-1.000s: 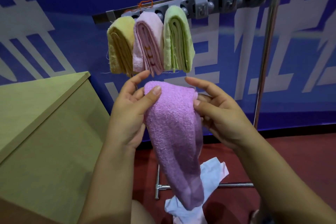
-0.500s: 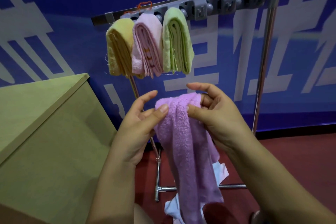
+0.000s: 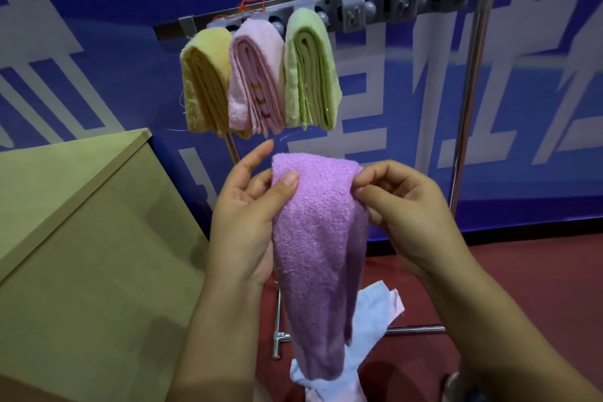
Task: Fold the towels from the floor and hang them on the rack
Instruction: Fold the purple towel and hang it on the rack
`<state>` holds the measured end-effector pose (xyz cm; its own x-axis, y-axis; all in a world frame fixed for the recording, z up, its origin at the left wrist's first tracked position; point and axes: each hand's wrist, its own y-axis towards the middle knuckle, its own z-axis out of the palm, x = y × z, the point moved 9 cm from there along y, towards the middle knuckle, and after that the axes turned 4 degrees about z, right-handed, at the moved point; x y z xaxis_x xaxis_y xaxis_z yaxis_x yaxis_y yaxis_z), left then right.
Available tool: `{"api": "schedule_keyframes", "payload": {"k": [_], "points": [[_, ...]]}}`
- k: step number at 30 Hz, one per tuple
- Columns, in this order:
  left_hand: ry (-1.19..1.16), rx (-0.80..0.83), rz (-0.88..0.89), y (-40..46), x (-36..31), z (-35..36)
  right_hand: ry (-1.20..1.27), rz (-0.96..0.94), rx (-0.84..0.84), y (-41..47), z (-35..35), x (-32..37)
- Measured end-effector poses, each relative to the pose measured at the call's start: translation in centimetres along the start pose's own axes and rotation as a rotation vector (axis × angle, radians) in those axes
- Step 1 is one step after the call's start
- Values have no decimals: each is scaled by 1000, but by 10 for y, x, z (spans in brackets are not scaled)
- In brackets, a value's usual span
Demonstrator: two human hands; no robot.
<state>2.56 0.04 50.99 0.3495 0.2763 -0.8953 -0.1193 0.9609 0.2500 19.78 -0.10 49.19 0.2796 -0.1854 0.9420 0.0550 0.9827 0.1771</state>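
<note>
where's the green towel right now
In the head view the green towel hangs folded on the rack, upper centre, rightmost of three with the pink towel beside it on its left, above the purple towel held in both hands.

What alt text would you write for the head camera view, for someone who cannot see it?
Two bare hands, left hand and right hand, pinch the top corners of a folded purple terry towel hanging between them. Behind it, a metal rack holds folded yellow, pink and green towels; a white cloth lies on the red floor.
</note>
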Motion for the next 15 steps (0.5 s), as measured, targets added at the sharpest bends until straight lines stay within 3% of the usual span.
{"api": "schedule_keyframes", "payload": {"k": [5, 9, 15], "points": [[45, 3, 30, 0, -5, -5, -17, 134, -2, 3, 6, -12], [70, 8, 57, 1, -6, -11, -221, 23, -17, 5, 13, -4], [96, 20, -10, 2, 8, -23, -223, 83, 55, 10, 30, -7]]}}
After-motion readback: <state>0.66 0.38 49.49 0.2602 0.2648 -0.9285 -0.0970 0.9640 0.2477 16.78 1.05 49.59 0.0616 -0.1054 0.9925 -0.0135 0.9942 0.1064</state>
